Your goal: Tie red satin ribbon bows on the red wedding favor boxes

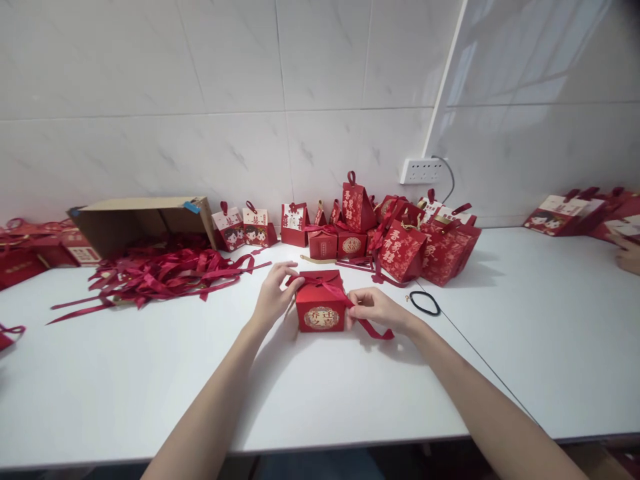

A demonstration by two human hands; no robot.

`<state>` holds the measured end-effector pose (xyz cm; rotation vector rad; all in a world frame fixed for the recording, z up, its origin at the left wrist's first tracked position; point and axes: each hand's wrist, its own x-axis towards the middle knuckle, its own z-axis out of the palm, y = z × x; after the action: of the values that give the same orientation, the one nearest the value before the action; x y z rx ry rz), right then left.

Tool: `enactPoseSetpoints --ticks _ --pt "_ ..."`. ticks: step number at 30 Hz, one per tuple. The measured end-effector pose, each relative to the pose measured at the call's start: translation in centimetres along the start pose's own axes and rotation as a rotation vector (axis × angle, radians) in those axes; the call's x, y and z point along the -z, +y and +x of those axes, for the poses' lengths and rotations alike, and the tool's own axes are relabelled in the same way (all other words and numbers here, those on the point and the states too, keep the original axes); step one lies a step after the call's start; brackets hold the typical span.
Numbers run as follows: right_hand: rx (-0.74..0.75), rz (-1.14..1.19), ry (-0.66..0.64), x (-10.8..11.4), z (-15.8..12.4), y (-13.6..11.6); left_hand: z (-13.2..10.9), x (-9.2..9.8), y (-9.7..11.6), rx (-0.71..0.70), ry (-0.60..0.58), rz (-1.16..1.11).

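A small red gift box (320, 308) with a gold round emblem stands on the white table (150, 373) in front of me. A dark red ribbon (373, 328) crosses its top and trails off to the right. My left hand (274, 295) pinches the ribbon at the box's top left corner. My right hand (377, 309) grips the ribbon at the box's right side, fingers curled round it.
A pile of loose red ribbons (160, 270) lies left of centre before a tipped cardboard box (143, 223). Several finished red boxes and bags (400, 240) stand against the tiled wall. A black hair tie (425, 303) lies to the right. Another person's hand (629, 257) shows at the far right.
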<state>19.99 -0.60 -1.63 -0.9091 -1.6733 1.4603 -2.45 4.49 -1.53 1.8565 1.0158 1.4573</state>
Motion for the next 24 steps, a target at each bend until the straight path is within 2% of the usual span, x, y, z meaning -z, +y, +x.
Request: enactPoseSetpoints --ticks 2,5,8,12,17,21,24 --pt "-0.056 0.089 -0.024 -0.1 0.0 0.1 0.0 -0.1 0.2 -0.020 0.057 0.039" --pt "-0.150 0.191 0.026 -0.2 0.1 0.3 -0.2 -0.4 0.4 0.077 0.070 0.016" --pt "-0.174 0.206 0.047 -0.1 0.2 0.3 -0.4 -0.6 0.5 0.198 0.002 -0.094" --pt "-0.123 0.227 0.091 0.3 0.1 0.0 -0.5 -0.6 0.0 0.325 -0.133 -0.294" --pt "-0.072 0.327 0.140 0.7 0.0 -0.2 -0.7 -0.5 -0.3 0.468 -0.227 -0.478" --pt "-0.046 0.335 0.078 1.2 -0.1 -0.1 -0.8 -0.5 -0.1 0.550 -0.298 -0.585" --pt "-0.055 0.293 0.051 1.6 -0.3 0.1 -0.7 -0.5 -0.2 0.547 -0.330 -0.618"
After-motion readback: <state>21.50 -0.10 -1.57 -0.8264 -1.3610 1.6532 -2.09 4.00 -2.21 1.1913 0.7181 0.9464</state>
